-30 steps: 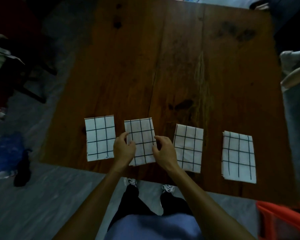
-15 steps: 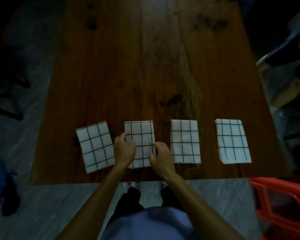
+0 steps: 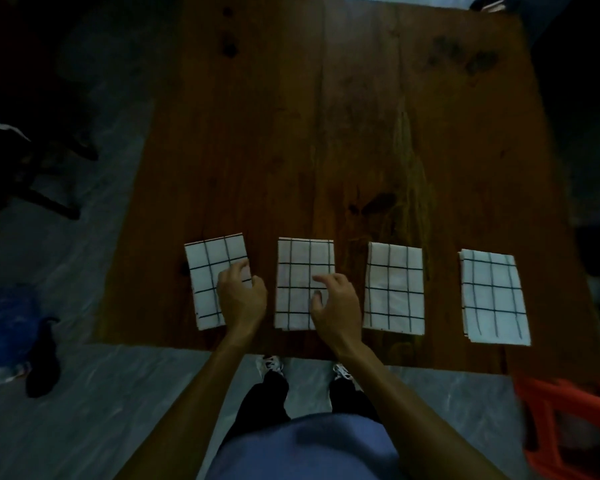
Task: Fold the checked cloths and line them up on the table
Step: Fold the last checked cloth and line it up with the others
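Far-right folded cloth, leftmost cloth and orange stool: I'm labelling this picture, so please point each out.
Far-right folded cloth [image 3: 494,296], head view, its middle.
Leftmost cloth [image 3: 205,271], head view, bare upper left part.
Orange stool [image 3: 568,403], head view, its top rim.

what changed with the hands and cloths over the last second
The left hand left the second cloth and now rests on the leftmost cloth, which has turned straighter in the row. The right hand stays over the second cloth. The third cloth and rightmost cloth lie folded as before.
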Demonstrator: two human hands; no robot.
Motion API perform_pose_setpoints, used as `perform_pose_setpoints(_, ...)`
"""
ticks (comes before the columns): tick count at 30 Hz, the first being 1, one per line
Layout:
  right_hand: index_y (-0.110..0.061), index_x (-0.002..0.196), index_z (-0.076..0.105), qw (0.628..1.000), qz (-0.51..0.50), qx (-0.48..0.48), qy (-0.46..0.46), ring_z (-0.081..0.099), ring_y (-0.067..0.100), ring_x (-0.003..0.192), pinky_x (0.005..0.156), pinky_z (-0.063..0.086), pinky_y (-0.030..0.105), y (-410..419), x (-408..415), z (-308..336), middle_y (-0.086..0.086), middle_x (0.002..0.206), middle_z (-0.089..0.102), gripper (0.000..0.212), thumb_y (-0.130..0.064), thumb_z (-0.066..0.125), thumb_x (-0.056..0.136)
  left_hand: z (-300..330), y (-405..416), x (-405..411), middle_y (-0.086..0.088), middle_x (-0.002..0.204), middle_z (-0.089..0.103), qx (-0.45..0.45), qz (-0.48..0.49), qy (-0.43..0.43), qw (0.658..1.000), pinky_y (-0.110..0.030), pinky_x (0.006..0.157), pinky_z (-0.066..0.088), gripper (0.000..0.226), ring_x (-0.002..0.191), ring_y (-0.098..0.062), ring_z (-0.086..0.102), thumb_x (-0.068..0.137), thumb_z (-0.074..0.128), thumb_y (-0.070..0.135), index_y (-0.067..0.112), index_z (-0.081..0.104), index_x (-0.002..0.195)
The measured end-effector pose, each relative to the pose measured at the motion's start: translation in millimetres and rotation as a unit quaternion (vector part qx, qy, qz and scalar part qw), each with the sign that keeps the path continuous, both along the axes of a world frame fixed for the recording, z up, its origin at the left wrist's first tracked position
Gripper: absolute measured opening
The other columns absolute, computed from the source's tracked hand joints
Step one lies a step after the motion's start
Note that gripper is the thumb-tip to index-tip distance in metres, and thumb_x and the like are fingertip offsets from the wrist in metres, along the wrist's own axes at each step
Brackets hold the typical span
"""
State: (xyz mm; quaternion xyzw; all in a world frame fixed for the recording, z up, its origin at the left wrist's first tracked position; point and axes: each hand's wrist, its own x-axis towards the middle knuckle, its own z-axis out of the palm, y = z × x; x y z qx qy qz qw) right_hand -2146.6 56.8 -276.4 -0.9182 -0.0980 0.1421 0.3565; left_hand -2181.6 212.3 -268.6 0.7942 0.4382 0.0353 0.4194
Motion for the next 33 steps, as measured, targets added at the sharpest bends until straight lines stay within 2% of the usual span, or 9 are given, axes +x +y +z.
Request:
perform_pose_setpoints(3, -0.017, 0.126, 0.056, 0.996, 0.065, 0.046, 0.041, 0.052, 0.016, 0.113, 0.095, 0.048, 0.031, 38, 1, 4, 0.004, 0.125, 0.055, 0.035, -0.012, 0.057, 0.091, 1, 35, -21, -0.014, 0.134, 0.044, -0.002, 0.078, 0.033, 0.996, -0.041, 0.096, 0.045, 0.043, 0.122, -0.029, 0.044, 0.089, 0.058, 0.014, 0.013, 0.049, 0.131)
perform_pose_setpoints(6, -0.016, 0.132, 0.051, 0.990, 0.107, 0.041, 0.082, 0.052, 0.018, 0.114, 0.098, 0.048, 0.035, 75, -1, 3, 0.005, 0.130, 0.053, 0.040, -0.015, 0.056, 0.092, -3, 60, -36, -0.014, 0.133, 0.043, -0.027, 0.122, 0.063, 0.990, -0.041, 0.094, 0.045, 0.042, 0.120, -0.030, 0.045, 0.090, 0.057, 0.017, 0.013, 0.049, 0.131)
perform_pose_setpoints(8, -0.017, 0.135, 0.048, 0.988, 0.104, 0.028, 0.108, 0.050, 0.018, 0.118, 0.101, 0.045, 0.034, 91, -7, -1, 0.005, 0.133, 0.050, 0.043, -0.018, 0.056, 0.093, -7, 69, -41, -0.015, 0.130, 0.046, -0.028, 0.109, 0.058, 0.992, -0.042, 0.094, 0.044, 0.040, 0.117, -0.030, 0.047, 0.090, 0.058, 0.019, 0.011, 0.051, 0.128)
perform_pose_setpoints(12, -0.012, 0.140, 0.042, 0.992, 0.089, 0.003, 0.092, 0.047, 0.019, 0.120, 0.099, 0.041, 0.029, 106, -22, -7, 0.007, 0.135, 0.050, 0.049, -0.017, 0.053, 0.093, -13, 81, -40, -0.015, 0.128, 0.048, -0.035, 0.071, 0.041, 0.996, -0.048, 0.095, 0.046, 0.041, 0.115, -0.029, 0.048, 0.088, 0.060, 0.018, 0.012, 0.052, 0.128)
perform_pose_setpoints(17, -0.012, 0.144, 0.034, 0.991, 0.083, -0.004, 0.106, 0.044, 0.020, 0.126, 0.104, 0.041, 0.031, 118, -35, -5, 0.008, 0.141, 0.043, 0.054, -0.018, 0.052, 0.094, -12, 90, -33, -0.013, 0.132, 0.046, -0.061, 0.048, 0.037, 0.996, -0.047, 0.093, 0.049, 0.046, 0.116, -0.028, 0.050, 0.088, 0.059, 0.016, 0.015, 0.047, 0.132)
perform_pose_setpoints(21, -0.014, 0.144, 0.034, 0.990, 0.072, -0.001, 0.120, 0.044, 0.018, 0.125, 0.105, 0.042, 0.033, 121, -45, -5, 0.006, 0.142, 0.042, 0.054, -0.019, 0.053, 0.094, -14, 95, -34, -0.013, 0.132, 0.046, -0.061, 0.039, 0.044, 0.996, -0.047, 0.091, 0.050, 0.045, 0.115, -0.028, 0.050, 0.089, 0.060, 0.016, 0.015, 0.048, 0.132)
perform_pose_setpoints(25, -0.015, 0.144, 0.034, 0.989, 0.062, 0.016, 0.135, 0.045, 0.018, 0.125, 0.104, 0.043, 0.036, 120, -47, -3, 0.006, 0.141, 0.042, 0.054, -0.019, 0.053, 0.093, -14, 96, -36, -0.012, 0.132, 0.046, -0.055, 0.026, 0.042, 0.997, -0.036, 0.087, 0.048, 0.045, 0.114, -0.026, 0.050, 0.089, 0.058, 0.015, 0.015, 0.047, 0.133)
perform_pose_setpoints(29, -0.017, 0.143, 0.036, 0.988, 0.066, 0.021, 0.136, 0.050, 0.019, 0.118, 0.100, 0.047, 0.038, 119, -46, -3, 0.006, 0.138, 0.045, 0.054, -0.019, 0.054, 0.093, -15, 98, -36, -0.012, 0.133, 0.046, -0.052, 0.019, 0.042, 0.998, -0.040, 0.089, 0.049, 0.044, 0.115, -0.027, 0.049, 0.090, 0.058, 0.016, 0.015, 0.047, 0.133)
perform_pose_setpoints(33, -0.017, 0.143, 0.036, 0.987, 0.073, 0.028, 0.137, 0.051, 0.019, 0.116, 0.099, 0.045, 0.033, 120, -48, -2, 0.006, 0.137, 0.045, 0.053, -0.019, 0.053, 0.093, -13, 99, -36, -0.013, 0.134, 0.046, -0.043, 0.014, 0.040, 0.998, -0.044, 0.093, 0.048, 0.044, 0.116, -0.028, 0.049, 0.090, 0.058, 0.015, 0.015, 0.048, 0.133)
